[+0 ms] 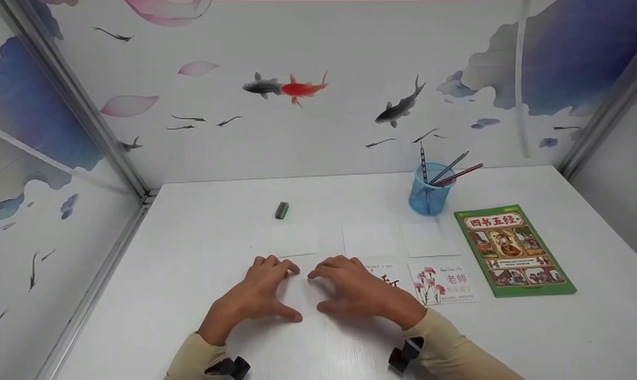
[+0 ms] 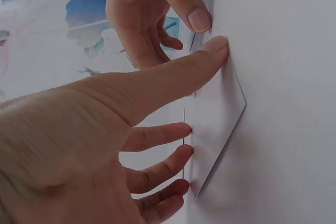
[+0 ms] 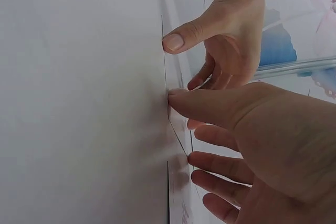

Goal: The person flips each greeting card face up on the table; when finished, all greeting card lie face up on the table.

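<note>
On the white table (image 1: 154, 274): card handling, partly complete

Head view: I observe the left hand (image 1: 268, 287) and right hand (image 1: 358, 290) side by side, arched, thumbs apart from the other fingers. To the right, the flower card (image 1: 447, 285) lies flat beside the red-lettered card (image 1: 387, 272), which the right hand partly hides. Blank sheets (image 1: 371, 240) form a row behind. I judge these two printed cards as set down. The small dark block (image 1: 282, 210), pencil cup (image 1: 429, 198) and green-bordered book (image 1: 513, 250) are clear of the hands.

Left wrist view: I locate the white card (image 2: 215, 119) beneath both hands. The left thumb meets its edge; the other fingers reach to its far side, loosely extended. I cannot tell whether the card lies fully flat.

Right wrist view: The right thumb is at the same card's edge, its other fingers relaxed and spread. I judge final alignment and release of this card as remaining.
</note>
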`<state>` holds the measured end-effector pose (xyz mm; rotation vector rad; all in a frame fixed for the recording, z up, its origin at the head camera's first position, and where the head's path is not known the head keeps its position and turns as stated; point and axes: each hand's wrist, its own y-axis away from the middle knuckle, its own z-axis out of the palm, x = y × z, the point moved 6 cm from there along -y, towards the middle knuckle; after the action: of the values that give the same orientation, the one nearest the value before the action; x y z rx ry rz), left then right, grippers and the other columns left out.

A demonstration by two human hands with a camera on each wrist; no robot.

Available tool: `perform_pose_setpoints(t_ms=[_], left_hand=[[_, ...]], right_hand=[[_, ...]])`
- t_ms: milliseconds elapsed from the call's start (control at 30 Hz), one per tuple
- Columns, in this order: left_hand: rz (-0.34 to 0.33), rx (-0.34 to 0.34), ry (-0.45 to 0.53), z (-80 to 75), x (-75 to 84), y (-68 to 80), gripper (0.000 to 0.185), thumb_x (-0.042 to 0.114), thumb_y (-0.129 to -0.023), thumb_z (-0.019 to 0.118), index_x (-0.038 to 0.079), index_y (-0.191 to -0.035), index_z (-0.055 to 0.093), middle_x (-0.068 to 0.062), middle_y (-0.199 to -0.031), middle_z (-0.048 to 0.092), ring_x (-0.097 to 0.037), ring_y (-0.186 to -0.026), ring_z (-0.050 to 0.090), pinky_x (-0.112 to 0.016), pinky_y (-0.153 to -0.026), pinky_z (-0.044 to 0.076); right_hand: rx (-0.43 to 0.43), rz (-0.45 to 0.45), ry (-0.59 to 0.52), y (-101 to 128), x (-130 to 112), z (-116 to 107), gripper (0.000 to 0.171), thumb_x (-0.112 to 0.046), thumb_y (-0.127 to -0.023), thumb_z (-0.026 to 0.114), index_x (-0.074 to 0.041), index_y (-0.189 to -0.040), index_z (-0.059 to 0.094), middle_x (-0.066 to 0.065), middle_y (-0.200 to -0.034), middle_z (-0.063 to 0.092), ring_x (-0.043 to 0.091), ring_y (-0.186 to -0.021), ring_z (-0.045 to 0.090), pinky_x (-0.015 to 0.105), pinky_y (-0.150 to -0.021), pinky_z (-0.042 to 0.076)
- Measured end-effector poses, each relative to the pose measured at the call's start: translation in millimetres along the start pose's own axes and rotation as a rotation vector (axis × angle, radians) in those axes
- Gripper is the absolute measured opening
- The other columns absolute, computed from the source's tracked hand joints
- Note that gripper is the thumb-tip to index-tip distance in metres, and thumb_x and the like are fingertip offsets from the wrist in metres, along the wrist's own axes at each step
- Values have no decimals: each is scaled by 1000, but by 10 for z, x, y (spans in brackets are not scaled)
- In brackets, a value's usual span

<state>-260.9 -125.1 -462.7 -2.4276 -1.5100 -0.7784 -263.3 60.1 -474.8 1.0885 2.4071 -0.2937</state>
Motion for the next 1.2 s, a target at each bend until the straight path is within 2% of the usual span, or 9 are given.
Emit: perform_pose_setpoints(t_ms=[267,367,467,600,733,833,933,1067,1200], left_hand=[[-5,12,15,-10,-1,-7,84,42,-68,105,10,-132,61,-7,-127,57,-33,-124,47,-57,-111,43],[36,8,51,-8,27,-22,85,37,-71,104,12,-136,56,-7,-136,60,-31,-128,50,-57,-112,44],[86,16,92,22,69,-50,80,29,-80,99,15,-142,52,-7,-145,62,-32,-135,54,-59,-114,44],[129,131,78,64,132,-94,71,26,-86,94,17,-144,55,-8,-149,59,-34,-139,50,-62,-115,39],[131,311,92,41,191,-115,69,29,-84,96,19,-143,61,-8,-142,56,-30,-133,47,-56,-111,43],[147,387,210,12,236,-116,71,24,-86,94,18,-148,60,-6,-126,62,-22,-117,59,-44,-104,55],[173,365,416,20,272,-123,68,23,-96,86,17,-154,52,-4,-119,68,-17,-107,70,-34,-96,63],[171,260,688,75,287,-142,60,35,-111,65,13,-160,40,-10,-137,67,-24,-124,73,-31,-102,62],[158,223,774,101,262,-159,55,29,-113,59,9,-160,39,-15,-148,63,-28,-132,70,-30,-101,62]], right_hand=[[50,21,10,-23,13,-3,67,-32,-94,85,-14,-153,59,5,-150,65,27,-142,57,59,-118,45],[94,13,-60,-30,45,-30,71,-28,-96,83,-10,-157,52,8,-141,69,27,-133,63,57,-114,48],[159,-11,-189,-31,72,-89,71,-17,-98,80,-6,-160,46,10,-125,71,22,-112,70,44,-103,57],[261,-16,-354,-33,101,-181,68,-7,-100,75,-10,-161,45,9,-112,68,9,-84,71,26,-80,60],[412,-10,-483,-13,123,-297,63,-9,-102,74,-19,-158,48,5,-113,69,6,-74,75,23,-77,61],[535,-33,-531,16,112,-393,54,-16,-103,75,-23,-153,54,4,-116,74,12,-77,78,26,-80,64],[602,-51,-545,43,78,-447,46,-25,-105,75,-26,-148,59,0,-118,78,15,-90,80,28,-79,65],[588,-58,-549,54,24,-443,36,-35,-108,69,-27,-143,63,-6,-119,82,14,-104,79,29,-77,65],[531,-80,-519,40,-28,-428,30,-30,-113,59,-23,-143,62,-6,-122,82,13,-100,80,29,-81,64]])
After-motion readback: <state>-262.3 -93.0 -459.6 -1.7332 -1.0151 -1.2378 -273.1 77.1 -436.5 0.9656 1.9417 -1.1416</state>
